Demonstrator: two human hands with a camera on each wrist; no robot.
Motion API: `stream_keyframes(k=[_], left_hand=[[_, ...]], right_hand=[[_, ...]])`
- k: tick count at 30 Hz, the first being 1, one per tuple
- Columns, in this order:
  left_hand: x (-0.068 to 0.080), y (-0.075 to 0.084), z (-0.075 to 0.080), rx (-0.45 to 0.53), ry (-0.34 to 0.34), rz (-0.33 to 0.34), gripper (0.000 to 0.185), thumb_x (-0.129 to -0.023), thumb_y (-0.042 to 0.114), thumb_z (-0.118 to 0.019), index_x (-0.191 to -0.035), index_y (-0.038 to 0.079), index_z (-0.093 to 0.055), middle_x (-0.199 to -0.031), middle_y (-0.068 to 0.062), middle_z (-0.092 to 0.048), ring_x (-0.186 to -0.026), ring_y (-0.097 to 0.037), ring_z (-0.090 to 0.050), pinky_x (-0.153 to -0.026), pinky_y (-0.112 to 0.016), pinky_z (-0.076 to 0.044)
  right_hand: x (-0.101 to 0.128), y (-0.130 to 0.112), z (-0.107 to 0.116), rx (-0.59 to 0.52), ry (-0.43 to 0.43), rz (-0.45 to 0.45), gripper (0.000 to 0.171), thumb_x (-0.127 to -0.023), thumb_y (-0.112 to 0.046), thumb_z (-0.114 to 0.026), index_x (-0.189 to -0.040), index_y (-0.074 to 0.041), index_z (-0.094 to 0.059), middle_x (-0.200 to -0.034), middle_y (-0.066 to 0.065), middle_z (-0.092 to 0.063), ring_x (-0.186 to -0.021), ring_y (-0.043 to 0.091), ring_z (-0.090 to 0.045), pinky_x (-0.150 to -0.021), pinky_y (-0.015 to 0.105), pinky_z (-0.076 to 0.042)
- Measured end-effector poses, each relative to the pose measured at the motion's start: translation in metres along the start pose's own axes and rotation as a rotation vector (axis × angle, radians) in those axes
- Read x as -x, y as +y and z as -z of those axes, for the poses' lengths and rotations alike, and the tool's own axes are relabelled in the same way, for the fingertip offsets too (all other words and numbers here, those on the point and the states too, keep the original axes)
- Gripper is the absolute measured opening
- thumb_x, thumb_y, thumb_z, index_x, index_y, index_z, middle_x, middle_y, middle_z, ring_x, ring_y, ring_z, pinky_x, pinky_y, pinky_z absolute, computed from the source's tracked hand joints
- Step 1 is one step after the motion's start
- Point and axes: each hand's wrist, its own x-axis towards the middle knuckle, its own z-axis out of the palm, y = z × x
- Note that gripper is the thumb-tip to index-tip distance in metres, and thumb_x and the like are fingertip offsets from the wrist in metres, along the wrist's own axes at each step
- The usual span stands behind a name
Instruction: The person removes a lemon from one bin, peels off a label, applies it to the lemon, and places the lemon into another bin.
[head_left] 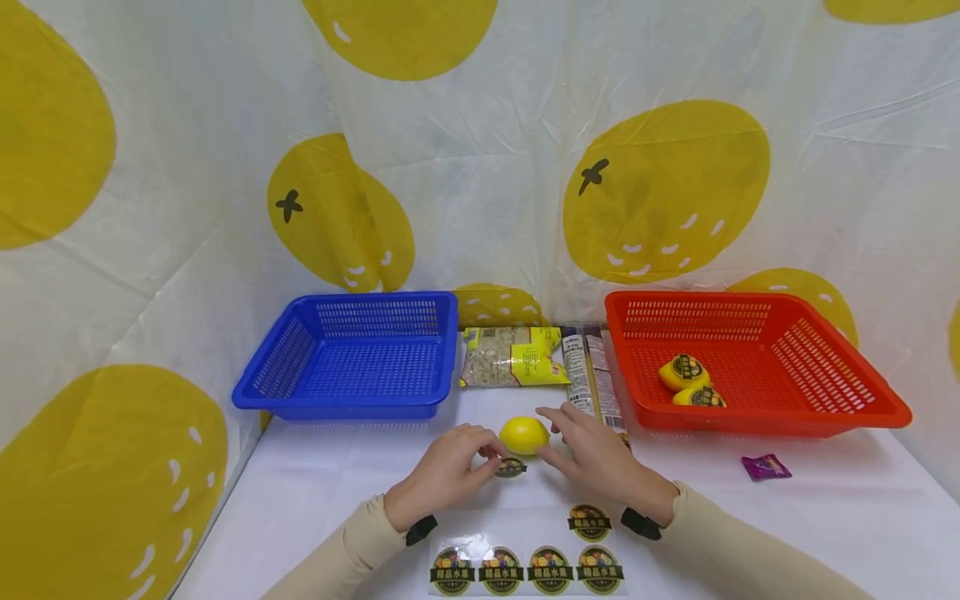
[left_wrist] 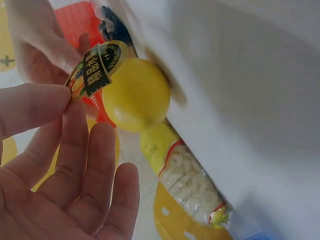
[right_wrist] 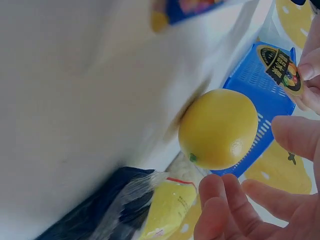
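Observation:
A yellow lemon (head_left: 523, 435) lies on the white table between the two hands. My left hand (head_left: 453, 468) pinches an oval black-and-gold sticker (left_wrist: 98, 70) by its edge between thumb and index finger; the sticker is just in front of the lemon. On the lemon's other side is my right hand (head_left: 596, 454), fingers spread and slightly bent, holding nothing. In the right wrist view a gap shows between its fingertips and the lemon (right_wrist: 218, 129). Nearer the body lies a clear sheet with several matching stickers (head_left: 551, 570).
A blue basket (head_left: 345, 412) stands at back left. The red basket (head_left: 765, 423) at back right holds two stickered lemons (head_left: 684, 372). Between them lie a yellow-ended food bag (head_left: 517, 357) and a long printed packet (head_left: 581, 367). A small purple packet (head_left: 766, 467) is at right.

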Motion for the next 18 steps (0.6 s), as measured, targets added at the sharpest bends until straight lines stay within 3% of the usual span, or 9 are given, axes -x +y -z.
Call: stream_keyframes(k=[5,12,18], left_hand=[[0.0,-0.003,-0.001,-0.001,0.015,-0.008,0.009,-0.093,0.014,-0.073,-0.1,0.019,-0.075,-0.095,0.006,-0.076,-0.088,-0.006,-0.063,-0.08,-0.022,-0.053],[0.0,-0.006,-0.002,0.005,0.023,-0.007,0.008,-0.093,0.012,-0.073,-0.098,0.017,-0.076,-0.093,0.005,-0.076,-0.087,-0.007,-0.065,-0.08,-0.024,-0.054],[0.0,-0.008,-0.001,0.012,0.034,0.003,0.008,-0.093,0.012,-0.073,-0.098,0.017,-0.075,-0.093,0.005,-0.075,-0.088,-0.008,-0.065,-0.08,-0.024,-0.054]], right_hand=[[-0.011,-0.001,-0.007,0.038,0.016,0.008,0.052,-0.091,-0.037,-0.078,-0.134,-0.011,-0.066,-0.096,0.003,-0.062,-0.076,0.008,-0.049,-0.064,0.02,-0.043],[-0.018,0.002,-0.015,0.038,0.003,0.005,0.045,-0.093,-0.035,-0.075,-0.132,-0.013,-0.069,-0.097,0.002,-0.061,-0.076,0.009,-0.046,-0.064,0.021,-0.038],[-0.021,0.006,-0.018,0.024,0.006,0.048,0.043,-0.096,-0.025,-0.073,-0.137,-0.015,-0.066,-0.109,0.001,-0.066,-0.091,0.012,-0.058,-0.076,0.028,-0.05]])
